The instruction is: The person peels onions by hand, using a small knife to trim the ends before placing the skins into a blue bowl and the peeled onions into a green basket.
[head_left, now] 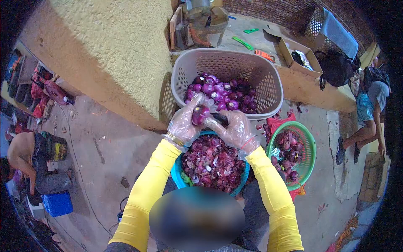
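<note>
My left hand (184,123), in a clear plastic glove, is wrapped round a purple onion (200,114). My gloved right hand (235,129) grips a small knife with a dark handle (221,119) close against the onion's right side. Both hands are above a blue basin (177,172) full of onion skins (212,164). Just beyond them stands a large perforated basket (268,84) with peeled purple onions (222,93) inside. To the right, a green basket (310,161) holds unpeeled onions (289,147).
A rough yellow wall (121,46) rises at the left. An open cardboard box (308,69) and a black bag (339,69) lie on the ledge. One person (42,168) bends over at far left, another (373,109) at far right. A blue crate (58,203) sits on the floor.
</note>
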Available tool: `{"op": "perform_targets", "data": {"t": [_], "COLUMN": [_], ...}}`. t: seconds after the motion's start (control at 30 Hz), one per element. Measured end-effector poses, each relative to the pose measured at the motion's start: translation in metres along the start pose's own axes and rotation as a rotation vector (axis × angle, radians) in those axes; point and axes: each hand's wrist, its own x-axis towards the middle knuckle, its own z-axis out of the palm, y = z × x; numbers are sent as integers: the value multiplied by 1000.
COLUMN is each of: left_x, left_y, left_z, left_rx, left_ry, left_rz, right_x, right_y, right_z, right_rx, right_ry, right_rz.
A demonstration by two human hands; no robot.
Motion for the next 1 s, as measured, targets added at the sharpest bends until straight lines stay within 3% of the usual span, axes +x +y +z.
{"op": "perform_targets", "data": {"t": [0.13,0.2,0.3,0.33,0.4,0.53,0.6,0.7,0.73,0.8,0.83,0.9,1.0], "left_x": [1,10,16,8,-17,-15,-22,-27,-27,-24,-22,-20,-17], "left_y": [-6,-21,-17,-9,11,7,4,9,11,13,15,20,4], "left_z": [-6,-27,-47,-28,27,-4,-7,7,16,32,30,24,32], "left_rx": [-72,652,828,828,-98,173,1285,1401,1401,245,244,734,616], "left_ry": [8,-46,-98,-97,-21,-88,-37,-136,-136,-152,-150,-166,-95], "left_rz": [-22,439,488,490,17,123,812,986,986,252,251,333,281], "right_x": [-2,-3,-2,-1,0,-5,-5,-3,-3,-4,-4,-5,0], "right_y": [0,-1,-2,3,4,-4,-9,-6,-6,-7,-9,-16,-4], "right_z": [4,3,2,6,9,29,29,34,35,37,36,33,51], "right_rx": [-10,3,26,95,166,571,791,822,823,932,932,813,915], "right_ry": [1,-14,2,18,33,37,-61,-44,-44,-27,-28,69,73], "right_rz": [-51,-44,-40,-2,36,84,173,137,137,155,157,127,172]}}
